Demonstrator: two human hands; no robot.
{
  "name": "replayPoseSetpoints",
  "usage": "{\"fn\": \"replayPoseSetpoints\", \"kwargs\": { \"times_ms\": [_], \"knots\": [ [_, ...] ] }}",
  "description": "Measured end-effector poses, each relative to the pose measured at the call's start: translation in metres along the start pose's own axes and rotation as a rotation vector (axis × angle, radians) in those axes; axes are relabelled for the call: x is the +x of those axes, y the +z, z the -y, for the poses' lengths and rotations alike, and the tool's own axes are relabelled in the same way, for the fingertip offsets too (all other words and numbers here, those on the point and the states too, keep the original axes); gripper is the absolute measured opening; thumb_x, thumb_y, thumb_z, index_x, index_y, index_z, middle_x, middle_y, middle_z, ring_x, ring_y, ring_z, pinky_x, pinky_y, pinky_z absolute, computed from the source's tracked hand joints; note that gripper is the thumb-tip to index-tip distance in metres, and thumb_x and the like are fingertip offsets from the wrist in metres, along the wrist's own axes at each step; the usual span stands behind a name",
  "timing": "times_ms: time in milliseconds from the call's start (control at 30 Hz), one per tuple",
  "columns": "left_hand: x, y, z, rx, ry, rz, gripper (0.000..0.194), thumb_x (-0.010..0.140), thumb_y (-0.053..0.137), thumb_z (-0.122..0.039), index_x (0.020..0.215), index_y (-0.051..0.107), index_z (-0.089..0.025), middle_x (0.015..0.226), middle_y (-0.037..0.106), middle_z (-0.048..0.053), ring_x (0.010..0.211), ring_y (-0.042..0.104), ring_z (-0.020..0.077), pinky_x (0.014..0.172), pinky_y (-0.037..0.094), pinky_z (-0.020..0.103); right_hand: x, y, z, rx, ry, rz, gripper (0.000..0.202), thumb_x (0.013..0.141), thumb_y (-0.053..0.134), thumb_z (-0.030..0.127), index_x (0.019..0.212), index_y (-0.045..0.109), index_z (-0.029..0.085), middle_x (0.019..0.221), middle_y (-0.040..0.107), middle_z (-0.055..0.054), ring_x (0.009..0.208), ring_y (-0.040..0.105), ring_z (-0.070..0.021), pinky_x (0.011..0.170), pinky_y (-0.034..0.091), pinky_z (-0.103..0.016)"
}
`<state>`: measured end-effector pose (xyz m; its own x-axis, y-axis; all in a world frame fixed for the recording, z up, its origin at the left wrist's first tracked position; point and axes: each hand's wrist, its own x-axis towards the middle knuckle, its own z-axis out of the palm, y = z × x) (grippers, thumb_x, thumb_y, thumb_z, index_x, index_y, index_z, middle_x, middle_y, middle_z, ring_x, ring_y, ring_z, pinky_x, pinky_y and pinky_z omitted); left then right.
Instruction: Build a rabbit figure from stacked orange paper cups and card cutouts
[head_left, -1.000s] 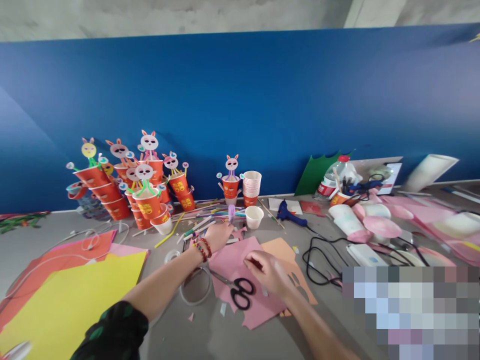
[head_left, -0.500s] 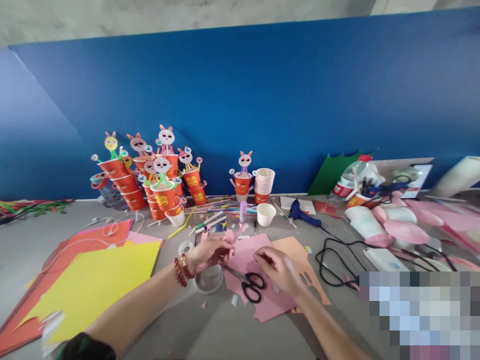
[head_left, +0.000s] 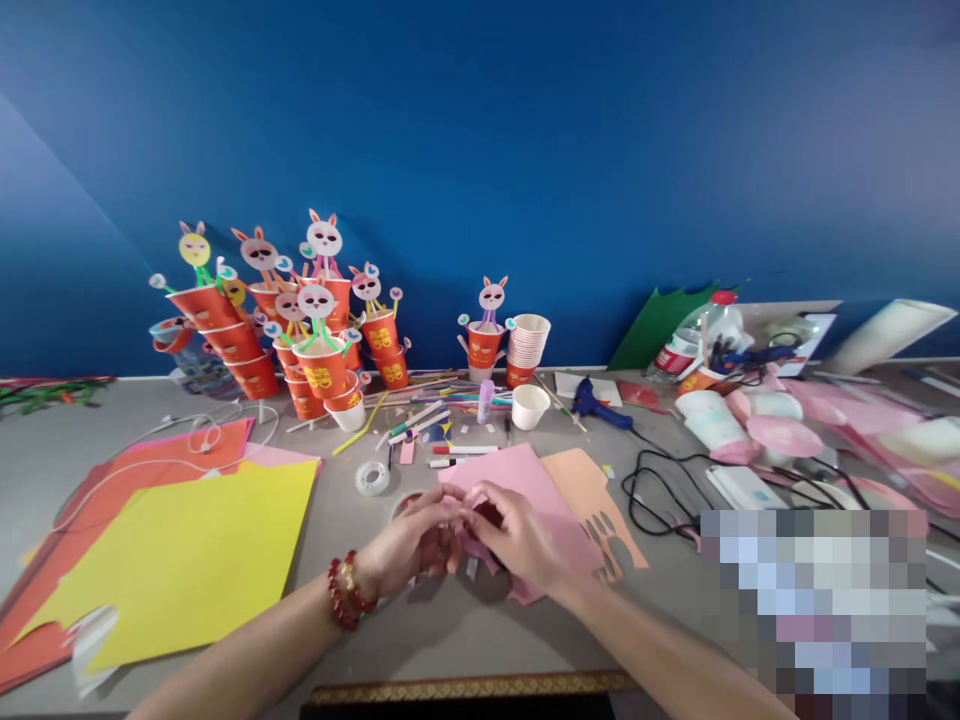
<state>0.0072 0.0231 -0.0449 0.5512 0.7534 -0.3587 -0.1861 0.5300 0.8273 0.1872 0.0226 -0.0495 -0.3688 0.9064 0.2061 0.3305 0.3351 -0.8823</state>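
Pink paper [head_left: 457, 505], one small crumpled piece, is pinched by the fingers of the left hand [head_left: 411, 545] and right hand [head_left: 517, 535], seen from the head camera above the worktop [head_left: 420, 635]. Thumbs and forefingers meet on it; the piece's full outline is hidden behind them. Two beaded bracelets [head_left: 343, 597] circle the left wrist. One pink sheet [head_left: 551, 495] lies below, partly covered by the right hand, its edge overlapping one cut peach sheet [head_left: 589, 485].

Seven rabbit faces [head_left: 316, 300] can be counted above the clustered red cups [head_left: 320, 360] at left, one half hidden; an eighth rabbit [head_left: 492, 297] stands alone beside one stack of paper cups [head_left: 529, 345]. One white cup [head_left: 530, 408] sits in front, near one glue stick [head_left: 486, 402]. One tape roll [head_left: 362, 479] lies near the left hand, one blue glue gun [head_left: 600, 406] farther right.

Gold double-happiness characters read on two cups in the cluster; the red label [head_left: 673, 360] on one bottle [head_left: 720, 330] is too small to read. Yellow paper [head_left: 202, 560] covers much of the orange paper [head_left: 86, 520]. Pixelated blocks [head_left: 825, 610] obscure the lower right corner; both forearms are cut off at the bottom.
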Motion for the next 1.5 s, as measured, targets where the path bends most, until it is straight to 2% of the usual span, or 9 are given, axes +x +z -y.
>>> {"fn": "replayPoseSetpoints", "kwargs": {
  "times_ms": [233, 367, 533, 633, 767, 900, 1167, 1267, 1500],
  "knots": [
    [-0.006, -0.002, 0.013, 0.195, 0.13, -0.086, 0.053, 0.083, 0.057, -0.067, 0.105, 0.056, -0.019, 0.049, 0.044, -0.009, 0.034, 0.036, 0.0065, 0.035, 0.02, 0.018, -0.006, 0.007, 0.008, -0.363, -0.24, 0.059, 0.012, 0.09, 0.055, 0.013, 0.095, 0.062, 0.021, 0.096, 0.069, -0.008, 0.094, 0.064, -0.0239, 0.081, 0.052, -0.034],
    [-0.006, -0.031, -0.011, 0.37, 0.342, -0.25, 0.035, 0.086, 0.054, -0.051, 0.091, 0.06, -0.017, 0.06, 0.051, -0.004, 0.042, 0.04, 0.0075, 0.041, 0.024, 0.02, -0.007, -0.009, 0.003, -0.329, -0.316, 0.057, 0.024, 0.095, 0.054, 0.018, 0.118, 0.06, 0.023, 0.118, 0.066, -0.011, 0.108, 0.062, -0.0246, 0.091, 0.051, -0.036],
    [-0.02, -0.055, -0.033, 0.398, 0.435, -0.349, 0.029, 0.085, 0.046, -0.036, 0.061, 0.04, -0.021, 0.055, 0.031, -0.007, 0.045, 0.018, 0.0075, 0.044, 0.015, 0.022, -0.011, -0.042, -0.002, -0.384, -0.2, 0.025, 0.018, 0.099, 0.049, 0.021, 0.096, 0.067, 0.023, 0.094, 0.07, -0.008, 0.086, 0.065, -0.0214, 0.074, 0.05, -0.032],
    [-0.034, -0.048, -0.021, 0.518, 0.448, -0.355, 0.032, 0.087, 0.051, -0.038, 0.061, 0.046, -0.02, 0.055, 0.035, -0.005, 0.049, 0.028, 0.0101, 0.048, 0.024, 0.023, -0.018, -0.045, -0.002, -0.452, -0.226, 0.179, 0.017, 0.099, 0.053, 0.024, 0.097, 0.07, 0.023, 0.089, 0.071, -0.006, 0.086, 0.064, -0.0218, 0.075, 0.048, -0.032],
    [-0.044, -0.035, 0.013, 0.997, 0.397, -0.29, 0.035, 0.096, 0.044, -0.039, 0.068, 0.056, -0.021, 0.06, 0.053, 0.001, 0.056, 0.047, 0.0155, 0.058, 0.037, 0.027, -0.028, -0.026, -0.003, -0.638, -0.226, 0.374, 0.015, 0.091, 0.069, 0.032, 0.101, 0.07, 0.021, 0.097, 0.071, -0.007, 0.092, 0.062, -0.0251, 0.08, 0.047, -0.036],
    [-0.046, -0.037, 0.041, 1.426, 0.288, -0.201, 0.018, 0.091, 0.05, -0.03, 0.096, 0.066, -0.025, 0.061, 0.06, 0.003, 0.048, 0.05, 0.0192, 0.055, 0.038, 0.03, -0.032, -0.012, -0.008, -0.758, -0.213, 0.37, 0.009, 0.091, 0.069, 0.027, 0.096, 0.067, 0.02, 0.1, 0.07, -0.007, 0.098, 0.059, -0.0258, 0.087, 0.045, -0.039],
    [-0.049, -0.039, 0.05, 1.633, 0.205, -0.161, 0.025, 0.082, 0.045, -0.013, 0.092, 0.066, -0.022, 0.071, 0.068, 0.007, 0.055, 0.061, 0.0243, 0.054, 0.044, 0.033, -0.034, -0.005, -0.008, -0.803, -0.381, 0.33, 0.007, 0.092, 0.059, 0.017, 0.086, 0.063, 0.019, 0.088, 0.067, -0.005, 0.089, 0.057, -0.0238, 0.089, 0.041, -0.04],
    [-0.054, -0.045, 0.034, 1.674, 0.205, -0.196, 0.018, 0.087, 0.046, -0.02, 0.091, 0.064, -0.022, 0.068, 0.068, 0.007, 0.055, 0.062, 0.0231, 0.053, 0.042, 0.03, -0.028, -0.024, -0.005, -0.724, -0.37, 0.255, 0.011, 0.091, 0.056, 0.016, 0.083, 0.062, 0.021, 0.084, 0.067, -0.005, 0.084, 0.057, -0.0229, 0.085, 0.042, -0.037],
    [-0.056, -0.121, -0.032, 1.771, 0.43, -0.766, 0.03, 0.101, 0.028, -0.028, 0.105, 0.055, -0.017, 0.067, 0.066, 0.006, 0.057, 0.063, 0.0208, 0.055, 0.045, 0.029, -0.006, -0.138, -0.063, -1.007, -0.014, -0.286, 0.012, 0.09, 0.052, 0.022, 0.08, 0.06, 0.023, 0.08, 0.069, -0.007, 0.077, 0.065, -0.0255, 0.069, 0.046, -0.034]
  ]
}}
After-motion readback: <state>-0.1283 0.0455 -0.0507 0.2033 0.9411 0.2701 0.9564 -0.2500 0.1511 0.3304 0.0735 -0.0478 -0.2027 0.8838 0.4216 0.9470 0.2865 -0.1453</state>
